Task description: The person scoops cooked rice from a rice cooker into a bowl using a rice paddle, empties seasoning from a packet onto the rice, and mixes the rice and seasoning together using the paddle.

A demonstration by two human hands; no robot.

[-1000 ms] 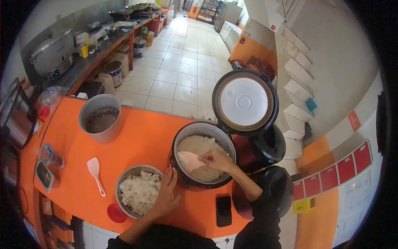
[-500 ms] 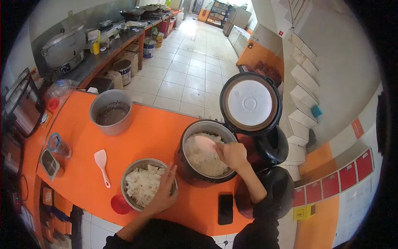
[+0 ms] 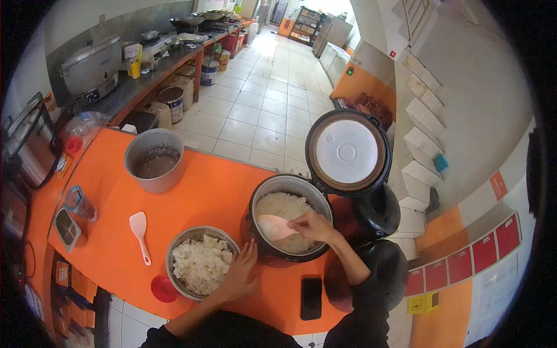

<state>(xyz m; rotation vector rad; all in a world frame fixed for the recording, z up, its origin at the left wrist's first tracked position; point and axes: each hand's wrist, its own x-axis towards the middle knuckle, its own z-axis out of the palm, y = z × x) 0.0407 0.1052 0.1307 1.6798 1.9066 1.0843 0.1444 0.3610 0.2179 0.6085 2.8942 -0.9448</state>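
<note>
My right hand is closed on the handle of a pale pink rice paddle, whose blade lies on the white rice inside the open rice cooker. With fingers spread, my left hand rests against the right side of a metal bowl heaped with cooked rice. Its fingertips are near the cooker's outer wall. The cooker's round lid stands raised behind it.
A second white paddle, a red cup, a grey pot with residue, a clear cup and a metal container are on the orange table. A black phone lies near the front edge. Dark cookers stand at right.
The paddle has moved from the back of the cooker's rice to its left side, with my right hand turning along. My left hand remains at the bowl. The camera view has shifted slightly.
</note>
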